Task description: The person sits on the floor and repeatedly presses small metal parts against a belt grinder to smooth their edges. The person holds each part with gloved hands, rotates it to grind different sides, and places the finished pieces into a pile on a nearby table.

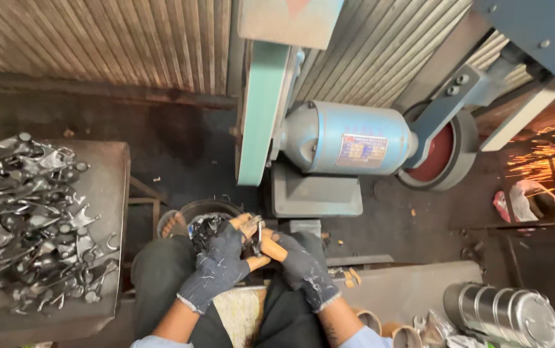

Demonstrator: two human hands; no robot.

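Both my hands wear dark knit gloves with open fingertips. My left hand [216, 267] and my right hand [303, 267] together grip a small metal part [258, 237] between my knees. The part sits just below the lower end of the green sanding belt [261, 109] of a belt grinder. Its exact shape is hidden by my fingers. A round bucket [201, 216] holding dark metal pieces stands right behind my left hand, beside a foot in a sandal [173, 223].
A metal table [106, 193] at left carries a heap of several shiny forged tool blanks [29, 219]. The blue motor [348, 138] and red-faced wheel [438, 154] sit ahead. Sparks [545, 164] fly at right. A stacked steel container [506, 312] stands at lower right.
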